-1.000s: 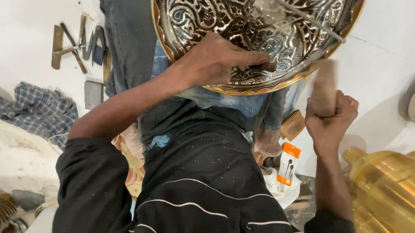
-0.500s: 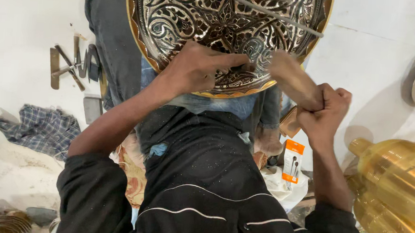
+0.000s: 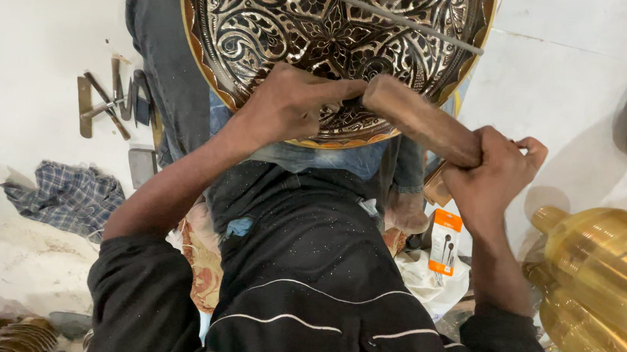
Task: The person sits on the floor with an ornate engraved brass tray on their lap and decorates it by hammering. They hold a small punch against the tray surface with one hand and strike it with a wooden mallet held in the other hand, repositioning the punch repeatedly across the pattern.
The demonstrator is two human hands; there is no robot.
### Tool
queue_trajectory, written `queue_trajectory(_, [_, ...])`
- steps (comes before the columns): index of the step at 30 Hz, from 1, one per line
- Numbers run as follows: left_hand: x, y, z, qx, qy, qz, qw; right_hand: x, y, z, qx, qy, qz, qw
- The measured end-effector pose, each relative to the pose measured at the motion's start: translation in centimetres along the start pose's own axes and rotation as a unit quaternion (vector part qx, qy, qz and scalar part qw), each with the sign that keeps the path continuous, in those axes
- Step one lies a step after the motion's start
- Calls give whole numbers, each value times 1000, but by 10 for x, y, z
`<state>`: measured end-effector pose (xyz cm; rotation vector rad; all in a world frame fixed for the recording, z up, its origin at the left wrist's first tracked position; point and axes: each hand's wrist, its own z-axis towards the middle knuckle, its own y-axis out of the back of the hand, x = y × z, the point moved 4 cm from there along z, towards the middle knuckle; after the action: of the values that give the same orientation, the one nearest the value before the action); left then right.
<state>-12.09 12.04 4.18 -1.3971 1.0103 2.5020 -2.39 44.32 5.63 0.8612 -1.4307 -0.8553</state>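
Note:
A large round metal tray [image 3: 264, 28] with dark engraved floral patterns and a brass rim rests on my lap. My left hand [image 3: 289, 106] lies on its lower part with fingers pinched shut around a small tool whose tip is hidden. My right hand [image 3: 491, 176] grips a thick wooden mallet [image 3: 418, 121]. The mallet's head is lowered against my left hand's fingertips. A thin metal rod [image 3: 396, 16] lies across the tray's upper part.
Several metal hand tools [image 3: 108, 102] lie on the white floor at left, near a checked cloth [image 3: 65, 197]. A shiny brass vessel [image 3: 604, 281] stands at right. A small orange and white packet [image 3: 445, 242] lies by my right knee.
My right hand has swung the mallet down from upright until its head meets my left hand's fingertips. The left hand has stayed on the tray.

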Motion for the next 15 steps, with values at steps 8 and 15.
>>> queue_trajectory(8, [0,0,-1,-19,-29,1,999,6,4,5,-58,21,17,998])
queue_trajectory(15, [0,1,0,-7,-16,-21,1000,3,3,2,-8,9,7,1000])
